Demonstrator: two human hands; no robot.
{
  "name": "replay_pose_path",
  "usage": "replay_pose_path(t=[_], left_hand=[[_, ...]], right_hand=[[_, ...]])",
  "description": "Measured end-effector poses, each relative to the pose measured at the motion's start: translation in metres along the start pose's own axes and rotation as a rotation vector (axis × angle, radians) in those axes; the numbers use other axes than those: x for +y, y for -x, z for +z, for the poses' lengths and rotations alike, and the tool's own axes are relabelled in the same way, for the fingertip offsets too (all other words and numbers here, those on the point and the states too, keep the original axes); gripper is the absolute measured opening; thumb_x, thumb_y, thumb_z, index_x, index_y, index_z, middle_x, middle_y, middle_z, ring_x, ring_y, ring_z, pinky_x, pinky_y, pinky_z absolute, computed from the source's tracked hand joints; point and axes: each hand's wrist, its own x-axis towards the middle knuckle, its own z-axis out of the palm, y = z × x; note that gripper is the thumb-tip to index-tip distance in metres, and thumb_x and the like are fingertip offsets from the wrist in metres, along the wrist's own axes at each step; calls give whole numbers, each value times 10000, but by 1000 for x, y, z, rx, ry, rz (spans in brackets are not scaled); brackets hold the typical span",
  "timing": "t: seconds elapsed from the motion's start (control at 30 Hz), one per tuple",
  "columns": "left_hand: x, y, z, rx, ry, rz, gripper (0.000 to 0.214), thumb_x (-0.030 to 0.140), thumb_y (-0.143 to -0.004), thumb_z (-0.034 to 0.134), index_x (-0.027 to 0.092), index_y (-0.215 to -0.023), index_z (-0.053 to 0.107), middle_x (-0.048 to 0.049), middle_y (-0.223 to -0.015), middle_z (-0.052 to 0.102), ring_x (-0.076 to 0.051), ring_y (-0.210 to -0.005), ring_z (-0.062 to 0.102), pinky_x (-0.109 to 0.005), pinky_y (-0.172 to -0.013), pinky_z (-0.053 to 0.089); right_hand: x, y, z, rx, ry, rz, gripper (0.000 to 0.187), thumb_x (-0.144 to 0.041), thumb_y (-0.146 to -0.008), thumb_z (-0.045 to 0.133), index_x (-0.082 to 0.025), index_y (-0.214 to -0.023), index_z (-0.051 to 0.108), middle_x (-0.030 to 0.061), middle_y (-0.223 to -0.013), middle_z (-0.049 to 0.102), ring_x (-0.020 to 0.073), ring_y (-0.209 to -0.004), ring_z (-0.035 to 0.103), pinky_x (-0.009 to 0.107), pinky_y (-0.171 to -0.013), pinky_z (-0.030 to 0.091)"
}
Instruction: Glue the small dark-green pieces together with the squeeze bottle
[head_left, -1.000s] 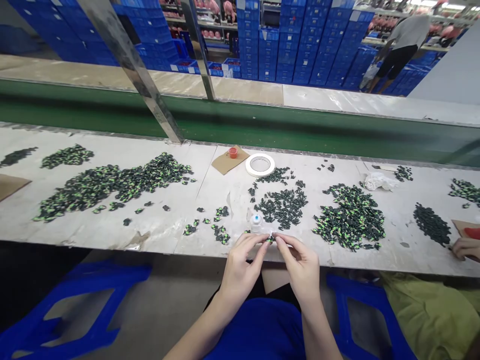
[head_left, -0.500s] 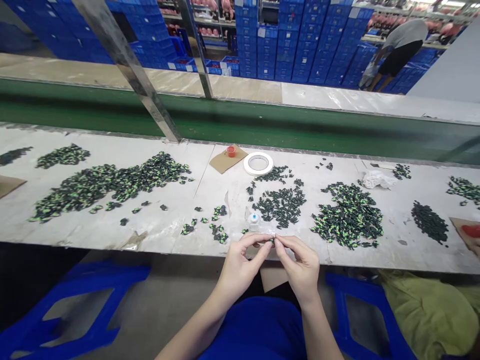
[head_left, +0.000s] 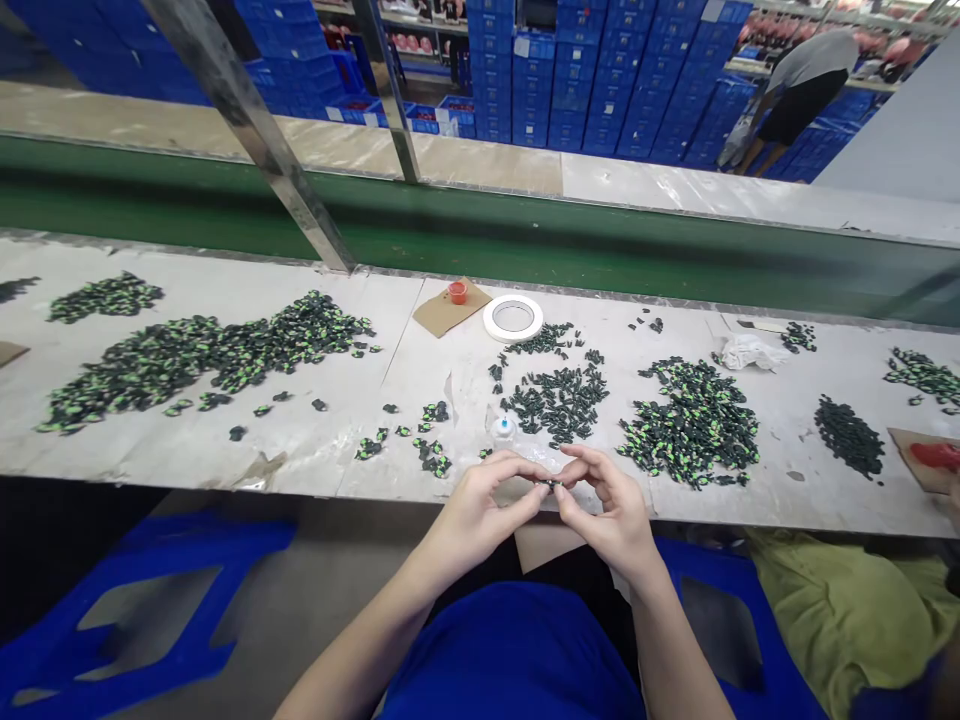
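My left hand (head_left: 480,510) and my right hand (head_left: 611,510) meet at the near edge of the worktable (head_left: 300,450), fingertips pinched together on one small dark piece (head_left: 551,486). Just beyond them stands a small white bottle with a blue cap (head_left: 504,427). A heap of dark pieces (head_left: 559,395) lies behind it, and a heap of green-and-black pieces (head_left: 694,425) lies to the right.
A white tape roll (head_left: 514,317) and a red cap on cardboard (head_left: 457,292) sit further back. A long spread of green-and-black pieces (head_left: 195,355) covers the left. A green conveyor (head_left: 525,240) runs behind. Stacked blue crates (head_left: 600,80) and a person (head_left: 799,80) stand beyond.
Both hands have drawn slightly toward me and closed tighter around the small piece. The view has tipped a little, shifting the table upward in frame.
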Motion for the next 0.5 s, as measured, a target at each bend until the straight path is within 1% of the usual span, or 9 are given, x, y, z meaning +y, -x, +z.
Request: replay_pose_path(t=[0.17,0.33,0.37,0.4,0.47,0.5], left_hand=[[9,4,8,99,-11,-25,104,178,-786,634,198,-830,726,-49,-830,720,-190,-820,680,-293,-748,559],[4,8,16,121,-15,-27,103,196,-812,612,185,-825,713,-60,-856,711,-192,-858,677,-300,-784,555],[2,8,17,108,-11,-28,109,206,-822,605,185,-849,708,-62,-872,714,-192,-864,680,-302,-792,555],[0,9,16,79,-3,-34,133,217,-837,595,187,-914,699,-62,-889,719,-191,-871,684,-305,-805,555],[-2,12,8,-23,6,-54,269,238,-871,570,195,-1131,627,-52,-907,732,-183,-879,695,-310,-840,549],[-2,14,1,-79,-6,-54,344,246,-887,556,201,-1228,565,-44,-906,737,-177,-876,698,-310,-852,545]], right_hand=[[7,2,6,53,-75,41,298,-226,-779,639,-206,-1073,595,-17,-699,616,146,-708,651,289,-747,565],[10,5,11,77,-101,41,267,-266,-792,649,-210,-1051,612,-11,-688,614,146,-695,647,280,-727,564],[10,7,10,67,-90,44,266,-270,-797,647,-212,-1055,618,-9,-689,620,147,-690,649,281,-726,566],[12,8,8,56,-70,51,265,-274,-801,646,-213,-1058,626,-5,-694,630,150,-686,652,284,-722,567],[17,10,-1,64,-5,72,240,-282,-803,649,-211,-1033,651,12,-724,655,160,-690,659,293,-706,568],[22,11,-7,96,38,87,214,-291,-804,651,-209,-1002,666,24,-749,667,166,-698,662,301,-702,567]])
